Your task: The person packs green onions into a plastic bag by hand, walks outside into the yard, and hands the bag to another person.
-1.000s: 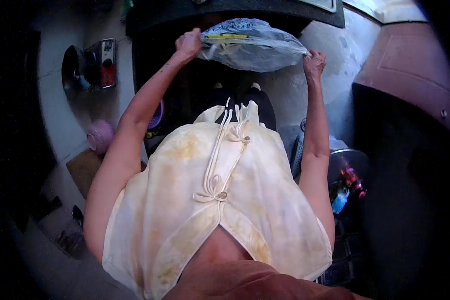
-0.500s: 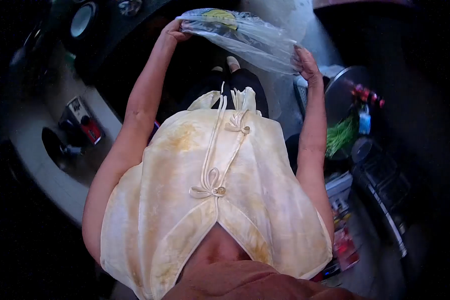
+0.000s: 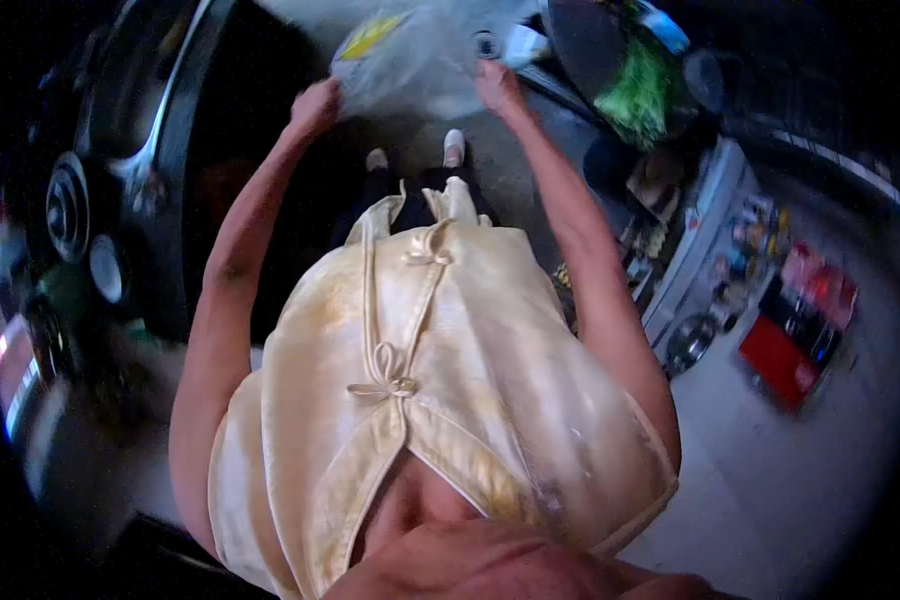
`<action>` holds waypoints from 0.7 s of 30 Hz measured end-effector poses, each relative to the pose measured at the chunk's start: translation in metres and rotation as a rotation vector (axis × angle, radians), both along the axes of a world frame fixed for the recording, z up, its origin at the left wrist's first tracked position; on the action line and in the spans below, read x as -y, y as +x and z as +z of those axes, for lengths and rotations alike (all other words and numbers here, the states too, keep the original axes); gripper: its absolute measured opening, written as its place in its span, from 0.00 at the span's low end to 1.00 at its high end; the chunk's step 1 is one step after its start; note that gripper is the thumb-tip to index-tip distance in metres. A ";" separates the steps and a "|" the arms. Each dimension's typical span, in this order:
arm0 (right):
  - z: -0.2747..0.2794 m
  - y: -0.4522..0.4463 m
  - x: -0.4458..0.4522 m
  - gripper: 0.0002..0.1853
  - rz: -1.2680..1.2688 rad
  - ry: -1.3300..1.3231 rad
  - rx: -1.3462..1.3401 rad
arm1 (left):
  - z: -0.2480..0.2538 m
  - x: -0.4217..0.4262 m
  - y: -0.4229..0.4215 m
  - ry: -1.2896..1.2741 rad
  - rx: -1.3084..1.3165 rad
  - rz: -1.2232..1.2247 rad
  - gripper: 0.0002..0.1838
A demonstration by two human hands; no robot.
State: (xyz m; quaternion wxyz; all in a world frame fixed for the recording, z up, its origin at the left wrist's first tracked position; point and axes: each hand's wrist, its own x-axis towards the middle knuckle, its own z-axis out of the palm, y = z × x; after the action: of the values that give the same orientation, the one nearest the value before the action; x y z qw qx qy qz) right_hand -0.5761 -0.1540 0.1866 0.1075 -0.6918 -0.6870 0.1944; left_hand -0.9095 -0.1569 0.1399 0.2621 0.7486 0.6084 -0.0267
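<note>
A clear plastic bag (image 3: 420,75) with a yellow printed patch is stretched between my two hands, out in front of my body. My left hand (image 3: 316,104) is closed on its near left edge. On the other side, my right hand (image 3: 496,86) grips the right edge, fingers curled. The bag is blurred, and its far part runs up to the top of the view. Below it, my feet in light shoes show on the dark floor.
Green leafy stalks (image 3: 638,95) lie on a dark round table (image 3: 582,45) at upper right. A low pale shelf (image 3: 700,240) with small items is right of me, near a red box (image 3: 778,360). A stove burner (image 3: 67,208) and a dark counter stand at left.
My body and view have turned to the right. The bag, still held in both hands, has swung and now hangs more spread out. My hands have come closer together.
</note>
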 end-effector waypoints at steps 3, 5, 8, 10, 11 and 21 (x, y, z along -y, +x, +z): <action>-0.018 0.046 -0.019 0.17 -0.450 0.134 -0.295 | -0.022 -0.045 -0.002 0.069 0.592 0.369 0.17; -0.024 0.069 0.007 0.18 -0.503 0.128 -0.442 | -0.002 -0.049 0.018 -0.213 0.622 0.548 0.20; -0.024 0.121 -0.024 0.16 -0.611 0.162 -0.479 | -0.019 -0.097 0.076 -0.192 0.970 0.483 0.26; -0.038 0.167 -0.028 0.16 -0.725 0.243 -0.636 | 0.046 -0.102 0.135 -0.236 0.906 0.491 0.25; -0.010 0.187 -0.021 0.17 -0.716 0.198 -0.797 | 0.072 -0.103 0.167 -0.252 0.873 0.496 0.25; -0.115 0.515 -0.031 0.29 -0.791 0.051 -0.765 | 0.054 -0.149 0.315 -0.473 0.918 0.651 0.27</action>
State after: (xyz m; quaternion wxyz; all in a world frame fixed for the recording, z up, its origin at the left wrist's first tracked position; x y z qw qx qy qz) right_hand -0.0615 -0.1234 0.0717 0.4309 -0.7745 -0.2912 0.3600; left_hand -0.5942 -0.0081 0.1935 0.6513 0.3807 0.6087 0.2458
